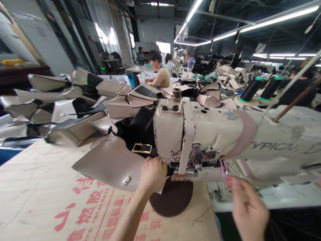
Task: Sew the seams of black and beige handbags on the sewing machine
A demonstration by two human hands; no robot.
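Note:
My left hand [152, 174] is closed on the edge of a taupe leather bag piece [110, 162] right beside the head of the cream sewing machine [213, 134]. The piece has a small metal clasp [126, 180] and a black part with a gold buckle [141, 148] behind it. My right hand [247, 207] is blurred, raised near the front of the machine by a pink thread or clip [224, 169]; its fingers look pinched together, and I cannot make out what they hold.
A cardboard sheet with red print [50, 194] covers the table. Several finished taupe and black bag parts [75, 110] are piled behind. Black thread spools [252, 88] stand at the right. Other people sit at work further back [160, 72].

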